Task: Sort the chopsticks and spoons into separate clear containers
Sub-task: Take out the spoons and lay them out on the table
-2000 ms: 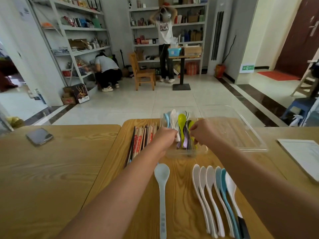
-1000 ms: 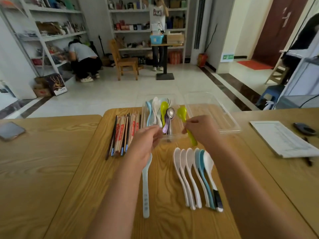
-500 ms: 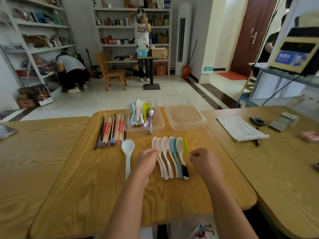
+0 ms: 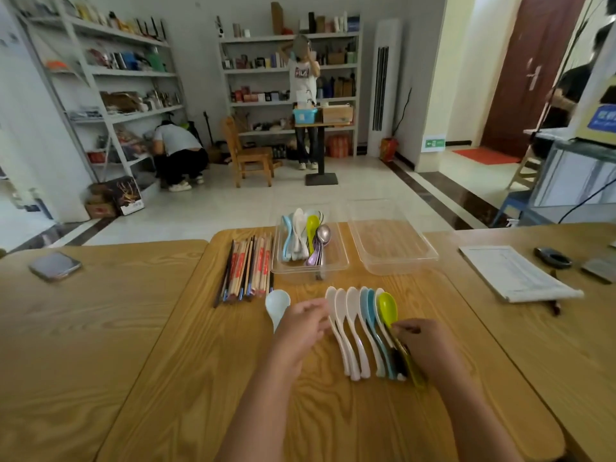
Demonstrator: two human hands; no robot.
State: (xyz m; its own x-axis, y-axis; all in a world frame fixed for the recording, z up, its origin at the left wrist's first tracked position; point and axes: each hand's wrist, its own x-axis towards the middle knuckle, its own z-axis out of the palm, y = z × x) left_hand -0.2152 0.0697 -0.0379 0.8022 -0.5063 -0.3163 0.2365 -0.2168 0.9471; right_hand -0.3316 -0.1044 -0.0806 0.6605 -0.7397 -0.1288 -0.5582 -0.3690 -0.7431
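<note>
- Green spoon (image 4: 387, 308) at the right end of the spoon row (image 4: 350, 328), mid counter (image 4: 200, 378); long axis near-to-far, bowl toward the far edge.
- Right hand (image 4: 423, 345) pinches its handle just nearer than the bowl.
- Left hand (image 4: 300, 331) loosely curled at the row's left end, over the pale-blue spoon (image 4: 277, 303); grip unclear.
</note>
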